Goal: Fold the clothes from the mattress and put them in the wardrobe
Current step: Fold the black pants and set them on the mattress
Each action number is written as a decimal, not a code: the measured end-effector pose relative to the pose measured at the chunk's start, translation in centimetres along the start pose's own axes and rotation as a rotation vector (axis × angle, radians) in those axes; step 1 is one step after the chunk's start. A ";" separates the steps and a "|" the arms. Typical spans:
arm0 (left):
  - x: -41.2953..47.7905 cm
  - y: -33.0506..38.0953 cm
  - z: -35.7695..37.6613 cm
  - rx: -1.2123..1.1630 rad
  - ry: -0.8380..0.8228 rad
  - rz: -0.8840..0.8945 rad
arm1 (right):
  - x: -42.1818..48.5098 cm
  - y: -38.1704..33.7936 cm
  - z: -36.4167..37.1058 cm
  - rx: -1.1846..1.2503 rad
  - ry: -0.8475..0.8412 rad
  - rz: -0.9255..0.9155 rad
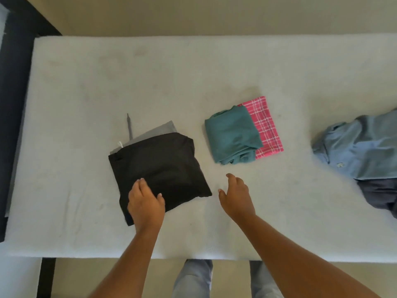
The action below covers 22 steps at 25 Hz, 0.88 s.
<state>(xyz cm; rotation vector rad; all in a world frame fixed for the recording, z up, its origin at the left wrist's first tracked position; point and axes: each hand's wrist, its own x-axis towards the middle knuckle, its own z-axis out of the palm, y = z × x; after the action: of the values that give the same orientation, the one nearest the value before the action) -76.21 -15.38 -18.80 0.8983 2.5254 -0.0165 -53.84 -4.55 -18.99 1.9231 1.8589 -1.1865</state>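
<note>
A folded black garment (pixel 163 164) lies on the white mattress (pixel 86 104), on top of a folded grey one (pixel 159 130) whose drawstring sticks out behind. My left hand (pixel 145 203) rests on the black garment's near edge with relaxed fingers. My right hand (pixel 236 194) hovers just right of the black garment, fingers loosely spread, holding nothing. Further back, a folded teal garment (pixel 232 136) sits on a folded pink plaid one (pixel 266 125).
A crumpled light blue shirt (pixel 361 149) and a dark navy garment (pixel 382 194) lie at the mattress's right edge. A dark bed frame (pixel 12 104) runs along the left. A beige wall lies behind. My legs (pixel 193 278) stand at the near edge.
</note>
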 end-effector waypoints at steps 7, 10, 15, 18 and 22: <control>-3.9 10.6 1.0 -0.179 -0.183 0.175 | -1.7 6.9 -4.0 0.051 -0.008 0.085; -5.3 14.3 2.9 -0.325 -0.352 0.157 | -0.9 8.5 -5.2 0.138 -0.010 0.127; -6.3 19.5 5.1 -0.248 -0.417 0.173 | 0.7 11.2 -9.0 0.187 0.039 0.143; -8.7 22.4 4.3 -0.053 -0.381 0.299 | -0.5 13.0 -12.3 0.102 0.095 0.115; -12.7 26.9 1.3 0.046 -0.258 0.422 | -3.5 14.5 -17.1 -0.041 0.125 -0.017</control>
<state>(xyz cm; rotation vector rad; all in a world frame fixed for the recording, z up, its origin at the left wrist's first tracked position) -50.80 -1.98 -10.84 1.3380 2.0676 -0.0537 -33.50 1.39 -10.87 2.0049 1.9492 -1.0466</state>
